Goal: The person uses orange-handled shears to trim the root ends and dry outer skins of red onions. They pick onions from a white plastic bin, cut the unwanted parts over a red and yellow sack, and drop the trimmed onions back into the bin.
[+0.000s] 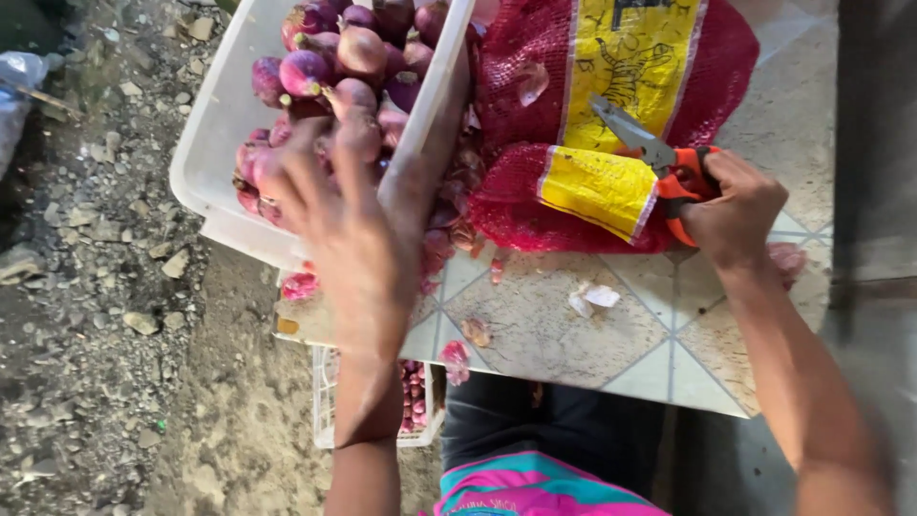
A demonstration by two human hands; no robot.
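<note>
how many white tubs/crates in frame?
2. One white tub full of onions on the table's left edge, under the left hand. One white crate below the table, mostly hidden; more could be out of view.

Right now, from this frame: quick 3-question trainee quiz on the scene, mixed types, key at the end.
1. True or false: the right hand holds orange-handled scissors over the red mesh sack.
2. Multiple choice: the left hand reaches into the
A. white tub of red onions
B. basket under the table
C. mesh sack
3. Fill in: loose onion skins lie on the ______ tabletop.

Key: 1 true; 2 A; 3 tiled
</note>
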